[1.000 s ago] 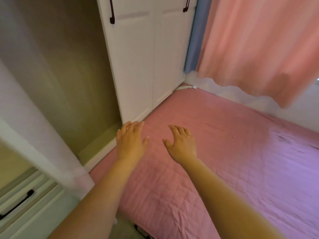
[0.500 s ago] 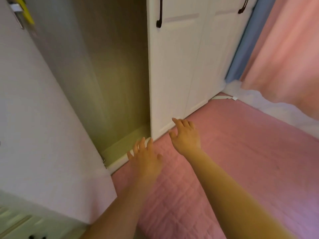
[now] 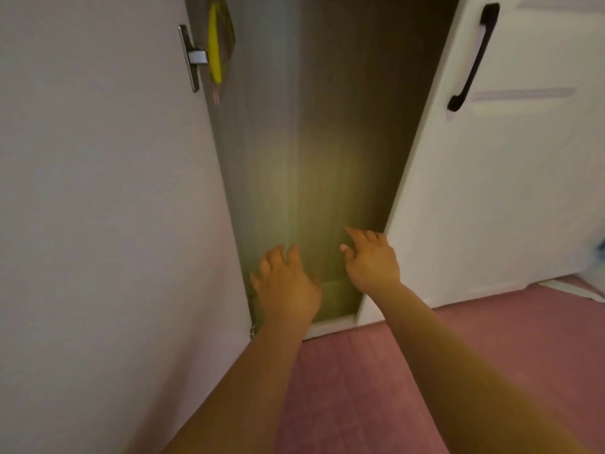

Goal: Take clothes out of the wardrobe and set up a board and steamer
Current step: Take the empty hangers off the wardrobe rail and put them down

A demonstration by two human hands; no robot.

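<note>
The white wardrobe stands in front of me with its left door (image 3: 98, 191) swung wide open. Its inner compartment (image 3: 320, 142) shows bare grey-brown walls and floor; no clothes show in this lower part. A yellow item (image 3: 216, 44) hangs at the top left inside, by a metal hinge (image 3: 193, 57). My left hand (image 3: 286, 286) and my right hand (image 3: 371, 260) reach side by side into the bottom of the compartment, fingers spread, holding nothing. No board or steamer is in view.
To the right, a shut white wardrobe door (image 3: 510, 191) carries a black handle (image 3: 473, 57). A pink quilted bed cover (image 3: 409, 371) lies under my forearms, right up against the wardrobe base.
My view has swung left and up from the bed and pink curtain to the open wardrobe. Both hands moved forward off the cover into the compartment's bottom.
</note>
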